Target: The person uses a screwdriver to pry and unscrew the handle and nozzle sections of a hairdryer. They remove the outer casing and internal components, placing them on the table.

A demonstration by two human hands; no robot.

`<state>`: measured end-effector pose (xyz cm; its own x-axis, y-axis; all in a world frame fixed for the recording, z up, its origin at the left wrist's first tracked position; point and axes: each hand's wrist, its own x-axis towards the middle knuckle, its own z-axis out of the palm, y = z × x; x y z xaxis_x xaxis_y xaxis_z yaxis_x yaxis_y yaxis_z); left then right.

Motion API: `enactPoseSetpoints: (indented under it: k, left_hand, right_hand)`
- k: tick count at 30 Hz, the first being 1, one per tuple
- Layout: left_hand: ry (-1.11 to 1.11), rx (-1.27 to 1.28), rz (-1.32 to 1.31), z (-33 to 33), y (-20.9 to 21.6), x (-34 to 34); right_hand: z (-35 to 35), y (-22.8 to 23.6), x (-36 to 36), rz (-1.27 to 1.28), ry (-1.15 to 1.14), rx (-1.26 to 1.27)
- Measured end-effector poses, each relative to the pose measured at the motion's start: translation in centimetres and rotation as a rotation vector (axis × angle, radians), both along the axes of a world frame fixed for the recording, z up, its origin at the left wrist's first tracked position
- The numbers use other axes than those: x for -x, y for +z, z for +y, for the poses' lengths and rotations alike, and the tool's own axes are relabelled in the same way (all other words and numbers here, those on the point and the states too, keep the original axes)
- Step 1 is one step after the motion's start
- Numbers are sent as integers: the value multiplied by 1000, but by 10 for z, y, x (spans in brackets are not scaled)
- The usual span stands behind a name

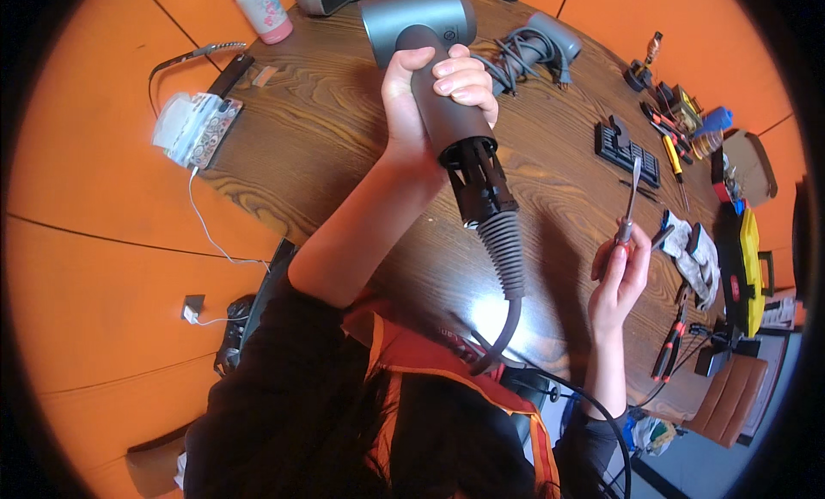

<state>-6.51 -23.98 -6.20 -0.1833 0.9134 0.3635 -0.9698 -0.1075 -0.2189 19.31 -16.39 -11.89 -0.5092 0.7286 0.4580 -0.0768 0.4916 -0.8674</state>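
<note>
My left hand (434, 95) is wrapped round the handle of a grey hair dryer (418, 22), lifted above the table with its barrel at the far end. The lower end of the handle is uncovered, showing a black slotted inner frame (479, 183). A ribbed cord sleeve (500, 246) runs from it into a black cable that loops down past my lap. On the right, my right hand (620, 271) grips a flathead screwdriver (633, 194) by its handle, blade pointing up and away. The blade is apart from the dryer.
Beyond the dryer lies a second grey hair dryer (550, 39) with its cord bundled. A black bit case (627, 151), yellow screwdriver (672, 155), white gloves (692, 254) and red-handled pliers (669, 349) lie on the right. A pink bottle (262, 14) and phone (219, 125) are at left.
</note>
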Motion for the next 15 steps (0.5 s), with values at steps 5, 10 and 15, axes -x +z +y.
enactPoseSetpoints:
  k: [5, 10, 15]
  left_hand:
    - [-88, -140, -179, 4, 6, -8]
    - [-180, -159, -308, 10, 7, -26]
    - [-161, -90, -335, 10, 3, -40]
  right_hand:
    - [0, -36, 4, 73, -83, 104]
    - [0, -49, 5, 5, -38, 191]
    - [-2, -45, 14, 28, -39, 154]
